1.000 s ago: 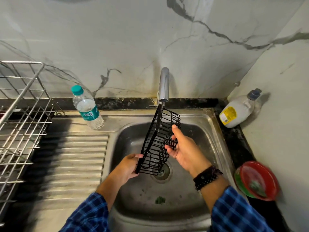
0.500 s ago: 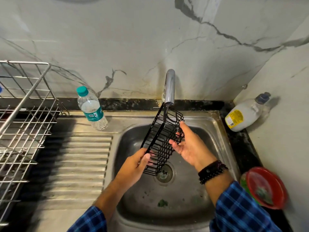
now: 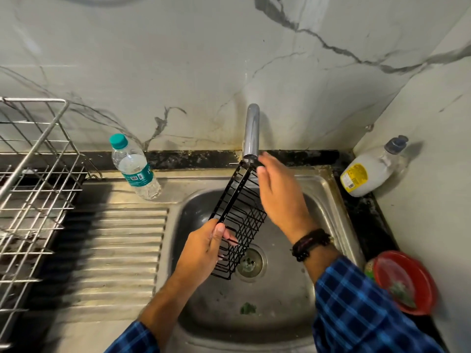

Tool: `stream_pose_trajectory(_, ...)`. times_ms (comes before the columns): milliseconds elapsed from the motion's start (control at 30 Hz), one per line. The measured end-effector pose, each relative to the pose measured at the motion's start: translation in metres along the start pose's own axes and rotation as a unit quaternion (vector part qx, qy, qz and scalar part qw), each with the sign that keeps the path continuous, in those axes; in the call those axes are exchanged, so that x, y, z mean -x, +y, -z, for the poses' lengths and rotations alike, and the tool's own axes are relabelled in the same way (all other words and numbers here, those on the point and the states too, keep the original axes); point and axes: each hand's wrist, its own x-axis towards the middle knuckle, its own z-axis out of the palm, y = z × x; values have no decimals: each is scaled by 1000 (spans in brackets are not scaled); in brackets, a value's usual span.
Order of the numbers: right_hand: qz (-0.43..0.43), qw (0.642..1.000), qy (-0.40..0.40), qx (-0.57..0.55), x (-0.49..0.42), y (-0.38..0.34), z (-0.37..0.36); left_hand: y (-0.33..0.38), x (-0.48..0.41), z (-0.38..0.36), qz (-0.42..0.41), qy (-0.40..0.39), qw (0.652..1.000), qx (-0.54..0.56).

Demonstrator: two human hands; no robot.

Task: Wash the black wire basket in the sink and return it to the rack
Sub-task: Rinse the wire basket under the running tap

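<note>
Nearest the camera, two blue checked sleeves (image 3: 356,309) came in from six o'clock over the steel sink (image 3: 328,200). A green scrap (image 3: 247,308) lay on the basin floor between them, at six o'clock from the drain (image 3: 251,262).

The left hand (image 3: 204,253) was curled round the near end of the black wire basket (image 3: 248,220), thumb pressed on the top rail and fingers wrapped underneath. The basket hung in the air above the basin, tilted steeply on its side. Its low end was at nine o'clock from the drain, just beside it, and its long body ran up toward twelve o'clock.

The right hand (image 3: 277,197), with a dark beaded bracelet (image 3: 309,244) on the wrist, lay along the basket's three o'clock side. Its fingers were stretched out straight toward the basket's far end, under the spout of the faucet (image 3: 251,131). They were blurred, so contact with the wire or the spout could not be told.

Farther out, the ribbed drainboard (image 3: 119,250) lay at nine o'clock from the basin, with the steel dish rack (image 3: 33,174) beyond it. A water bottle (image 3: 135,169) leaned at ten o'clock. A soap bottle (image 3: 367,174) lay tipped in the corner at two o'clock, and a red plate (image 3: 405,281) sat at four o'clock.
</note>
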Motion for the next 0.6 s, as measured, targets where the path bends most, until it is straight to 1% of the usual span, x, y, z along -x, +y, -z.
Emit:
stream_pose_trajectory(33, 46, 998, -18, 44, -6, -5, -4, 4, 0, 0, 6, 6, 1000, 4)
stream_pose_trajectory(100, 95, 986, -18, 139, -13, -14, -11, 11, -1, 1, 21, 21, 999, 26)
stream_pose_trajectory(167, 123, 966, 7, 226, -13, -18, -17, 20, -3, 3, 39, 19, 998, 43)
stream_pose_trajectory(233, 137, 952, 7, 272, -7, -16, -20, 31, -5, 6, 54, -4, 997, 58)
stream_pose_trajectory(300, 146, 944, -19, 294, 0, -12, -18, 43, -9, 12, 68, -33, 994, 83)
stream_pose_trajectory(367, 194, 929, -68, 307, 9, -10, -16, 53, -15, 18, 100, -61, 986, 118)
stream_pose_trajectory(433, 256, 918, -138, 271, 17, -2, -13, 58, -20, 25, 134, -104, 976, 138)
stream_pose_trajectory(467, 271, 915, -167, 250, 20, 4, -10, 60, -23, 27, 145, -131, 971, 135)
stream_pose_trajectory(533, 268, 915, -194, 232, 16, 19, -3, 61, -29, 28, 155, -185, 964, 114)
stream_pose_trajectory(600, 227, 924, -201, 233, 4, 31, 5, 61, -39, 27, 147, -220, 961, 84)
